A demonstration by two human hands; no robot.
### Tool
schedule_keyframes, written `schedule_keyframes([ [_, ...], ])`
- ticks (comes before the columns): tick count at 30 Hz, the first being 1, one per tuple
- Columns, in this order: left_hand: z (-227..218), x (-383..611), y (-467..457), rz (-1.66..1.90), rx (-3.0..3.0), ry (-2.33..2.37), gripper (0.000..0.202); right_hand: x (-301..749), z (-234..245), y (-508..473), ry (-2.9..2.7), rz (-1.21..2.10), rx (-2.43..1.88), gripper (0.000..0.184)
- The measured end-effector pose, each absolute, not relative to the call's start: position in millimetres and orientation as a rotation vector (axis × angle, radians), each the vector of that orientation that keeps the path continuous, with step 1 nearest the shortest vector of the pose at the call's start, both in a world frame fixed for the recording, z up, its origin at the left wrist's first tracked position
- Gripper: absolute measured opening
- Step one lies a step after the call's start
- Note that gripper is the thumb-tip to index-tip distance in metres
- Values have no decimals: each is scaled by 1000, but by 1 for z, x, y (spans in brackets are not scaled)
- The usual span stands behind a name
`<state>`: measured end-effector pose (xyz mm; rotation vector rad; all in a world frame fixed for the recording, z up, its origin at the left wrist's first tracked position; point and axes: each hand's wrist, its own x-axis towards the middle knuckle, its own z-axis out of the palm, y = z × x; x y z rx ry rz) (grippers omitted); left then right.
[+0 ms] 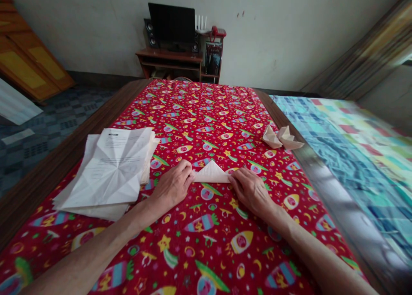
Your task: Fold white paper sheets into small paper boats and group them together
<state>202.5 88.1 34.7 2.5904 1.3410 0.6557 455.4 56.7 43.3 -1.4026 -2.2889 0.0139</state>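
A folded sheet of white paper (211, 173) lies before me, its shape a low triangle with the point facing away. My left hand (175, 181) is closed at its left corner, fingers curled and pressed together. At the right corner my right hand (251, 188) grips the paper the same way, thumb toward me. Both corners are partly hidden under the fingers. To the left is a stack of paper sheets (109, 170), the top one printed and marked with creases radiating from its middle. Two folded paper boats (283, 138) stand farther off on the right.
A red patterned cloth (199, 243) covers the table, whose dark wooden edge (96, 106) shows on the left. Beyond it stands a desk (170, 57) with a monitor (172, 27), speakers and a red telephone (219, 31). A bed with a checked sheet (347, 158) adjoins on the right.
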Motion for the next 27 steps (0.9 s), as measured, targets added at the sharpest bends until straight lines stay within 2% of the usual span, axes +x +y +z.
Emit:
schedule_keyframes([
  [12,48,214,88,318,2749,1589,20,450,42,61,-2320,-276,-1510,29],
  [20,50,212,93,229,2770,1587,26,449,45,64,-2347,-325,-1556,30],
  [27,51,211,91,262,2788,1541,21,447,47,63,-2346,-333,-1576,32],
])
